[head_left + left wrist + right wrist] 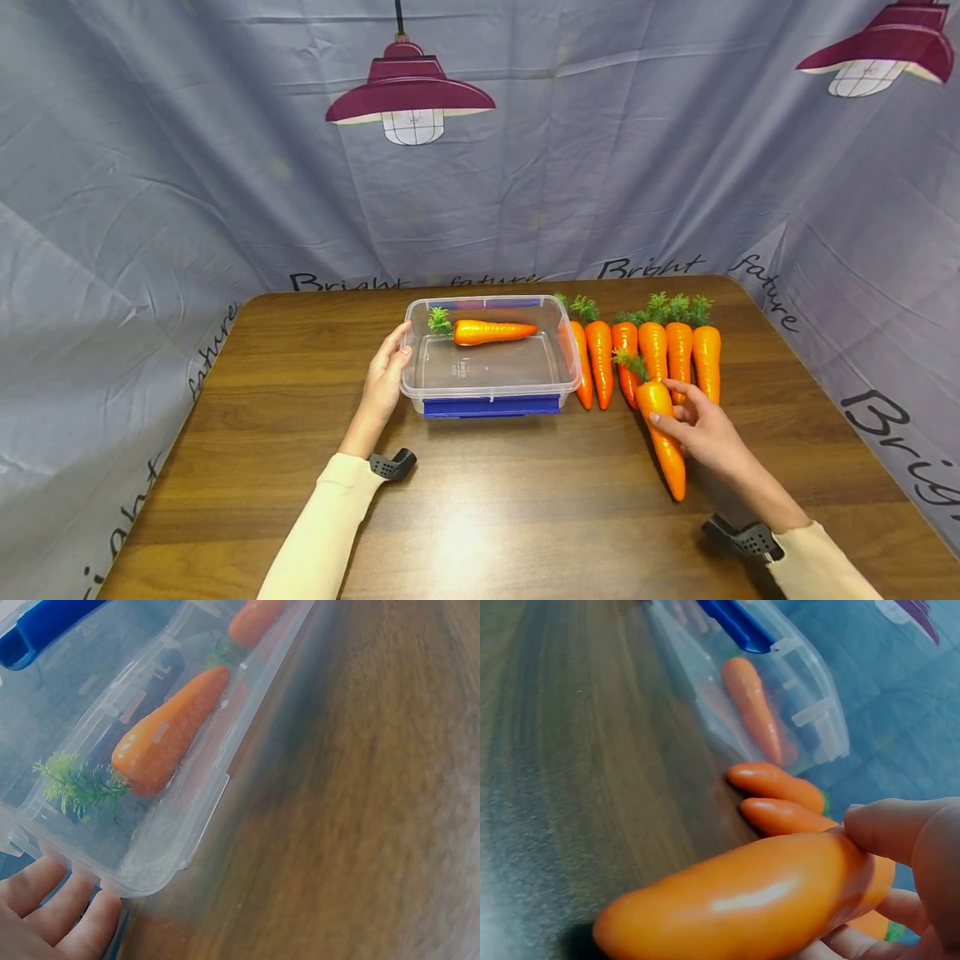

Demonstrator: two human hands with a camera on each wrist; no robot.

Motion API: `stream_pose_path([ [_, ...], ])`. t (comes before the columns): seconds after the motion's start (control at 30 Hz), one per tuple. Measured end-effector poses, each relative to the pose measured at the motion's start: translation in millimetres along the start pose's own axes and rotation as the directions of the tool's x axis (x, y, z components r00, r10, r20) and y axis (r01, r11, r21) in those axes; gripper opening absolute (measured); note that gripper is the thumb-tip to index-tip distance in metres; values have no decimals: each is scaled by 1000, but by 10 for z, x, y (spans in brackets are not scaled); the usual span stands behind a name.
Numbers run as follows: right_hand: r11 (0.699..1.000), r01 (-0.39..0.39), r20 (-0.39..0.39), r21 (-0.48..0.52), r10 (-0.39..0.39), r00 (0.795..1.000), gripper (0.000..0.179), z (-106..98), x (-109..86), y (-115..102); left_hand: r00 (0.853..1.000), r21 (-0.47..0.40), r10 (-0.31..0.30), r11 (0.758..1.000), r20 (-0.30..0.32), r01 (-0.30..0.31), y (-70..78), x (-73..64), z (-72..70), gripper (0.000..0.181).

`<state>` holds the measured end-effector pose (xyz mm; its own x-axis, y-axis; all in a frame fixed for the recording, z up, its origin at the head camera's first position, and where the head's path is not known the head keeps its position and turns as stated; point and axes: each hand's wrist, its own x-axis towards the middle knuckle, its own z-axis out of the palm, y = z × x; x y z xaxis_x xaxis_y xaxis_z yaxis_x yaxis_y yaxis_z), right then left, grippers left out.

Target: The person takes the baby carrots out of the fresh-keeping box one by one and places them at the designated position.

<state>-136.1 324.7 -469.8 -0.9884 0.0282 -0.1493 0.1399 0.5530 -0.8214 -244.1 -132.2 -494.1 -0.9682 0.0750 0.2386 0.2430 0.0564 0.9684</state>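
Observation:
My right hand [705, 427] pinches an orange carrot [660, 433] with a green top between thumb and fingers. The carrot slants toward me, in front of a row of carrots [653, 346]. In the right wrist view the held carrot [742, 900] fills the lower part, its leafy end hidden. My left hand [386, 371] touches the left end of a clear plastic box [491, 393] with blue clips. Its fingers [86, 922] rest against the outer wall below the rim. One carrot [491, 332] lies sideways inside the box, near the back wall.
Several carrots stand side by side right of the box, tops toward the back; the leftmost [581, 367] is partly behind the box wall. A brown wooden table [480, 517] lies beneath everything. A grey printed curtain [480, 208] hangs behind it and along both sides.

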Motion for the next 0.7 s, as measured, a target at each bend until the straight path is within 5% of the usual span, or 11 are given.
stream_pose_path([
  [0.7,996,-28,-16,-82,27,1000,68,-35,-114,26,1000,-6,3,1000,-25,-3,-16,7,9,48],
])
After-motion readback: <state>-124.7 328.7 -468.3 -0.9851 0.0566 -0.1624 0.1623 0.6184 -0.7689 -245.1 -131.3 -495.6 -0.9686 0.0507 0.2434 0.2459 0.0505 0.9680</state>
